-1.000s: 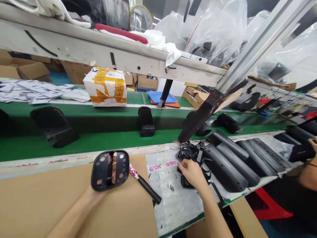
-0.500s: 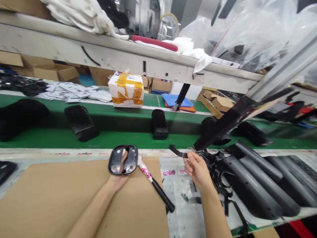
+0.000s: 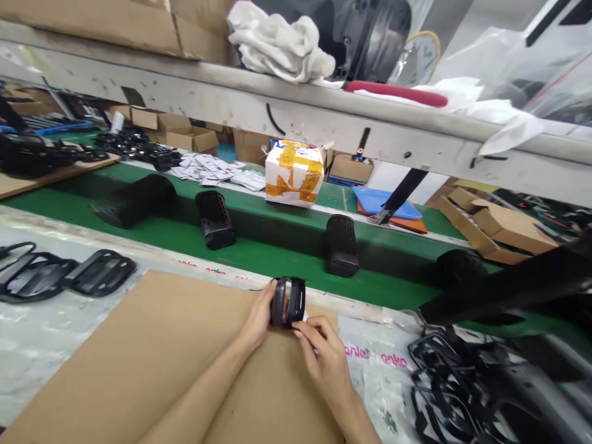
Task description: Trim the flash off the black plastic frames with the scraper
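A glossy black rounded cover (image 3: 296, 303) with a slot through its middle stands tilted on edge over the cardboard sheet (image 3: 185, 345). My left hand (image 3: 259, 314) grips its left side, fingers closed around the edge. At the lower right rim, my right hand (image 3: 326, 348) pinches with thumb and forefinger, touching the cover. The thin black strip it carried is mostly hidden there against the rim. A bit of the white-wrapped tool shows behind the right fingertips; the rest is covered by the hand.
Tangled black strips (image 3: 444, 382) lie on the right, more black frames and covers (image 3: 99, 272) on the left. Black perforated housings (image 3: 342, 246) sit on the green conveyor (image 3: 272, 259). A taped white box (image 3: 295, 174) stands beyond, under a shelf beam (image 3: 314, 117).
My right hand has brought the black strip from the pile on the right to the cover. The left hand has turned the cover on edge. The view has swung left.
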`<act>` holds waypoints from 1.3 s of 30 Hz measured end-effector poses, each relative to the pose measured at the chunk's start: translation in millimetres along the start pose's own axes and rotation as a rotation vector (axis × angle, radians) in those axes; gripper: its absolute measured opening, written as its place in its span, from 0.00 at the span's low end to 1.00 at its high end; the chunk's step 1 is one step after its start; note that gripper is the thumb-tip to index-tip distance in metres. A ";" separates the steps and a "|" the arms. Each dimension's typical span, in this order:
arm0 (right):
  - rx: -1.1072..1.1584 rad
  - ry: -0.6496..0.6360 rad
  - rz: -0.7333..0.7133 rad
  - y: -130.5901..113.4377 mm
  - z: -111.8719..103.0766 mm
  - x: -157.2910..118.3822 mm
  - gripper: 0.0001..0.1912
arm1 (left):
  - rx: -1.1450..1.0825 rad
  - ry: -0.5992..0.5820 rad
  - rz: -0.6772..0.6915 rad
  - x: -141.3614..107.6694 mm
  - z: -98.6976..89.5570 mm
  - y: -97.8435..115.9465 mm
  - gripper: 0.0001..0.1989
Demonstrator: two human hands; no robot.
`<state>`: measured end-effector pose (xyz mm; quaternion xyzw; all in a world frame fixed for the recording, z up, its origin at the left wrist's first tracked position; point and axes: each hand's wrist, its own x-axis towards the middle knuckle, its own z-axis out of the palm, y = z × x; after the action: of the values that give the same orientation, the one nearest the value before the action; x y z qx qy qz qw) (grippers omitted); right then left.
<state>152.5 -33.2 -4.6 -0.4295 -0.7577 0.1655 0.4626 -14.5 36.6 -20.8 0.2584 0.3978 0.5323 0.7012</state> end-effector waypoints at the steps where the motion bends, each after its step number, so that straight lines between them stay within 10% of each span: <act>1: -0.006 -0.010 -0.009 3.1 1.1 -3.8 0.17 | 0.027 0.061 0.024 2.1 -1.3 -0.6 0.24; 5: -0.004 -0.037 -0.051 7.8 3.6 -12.8 0.22 | 0.049 0.157 0.086 7.3 -4.9 -6.3 0.23; 30: 0.321 -0.219 0.267 5.6 -2.9 -7.4 0.10 | -0.061 -0.232 -0.215 -8.9 7.7 4.6 0.32; 39: 0.288 0.413 0.304 20.0 -2.6 -0.7 0.08 | -0.170 -0.260 -0.344 -17.1 15.7 -13.2 0.25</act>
<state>164.8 -22.6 -16.6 -0.4926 -0.5433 0.2475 0.6332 3.7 17.3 -17.7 0.1932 0.2959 0.3988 0.8462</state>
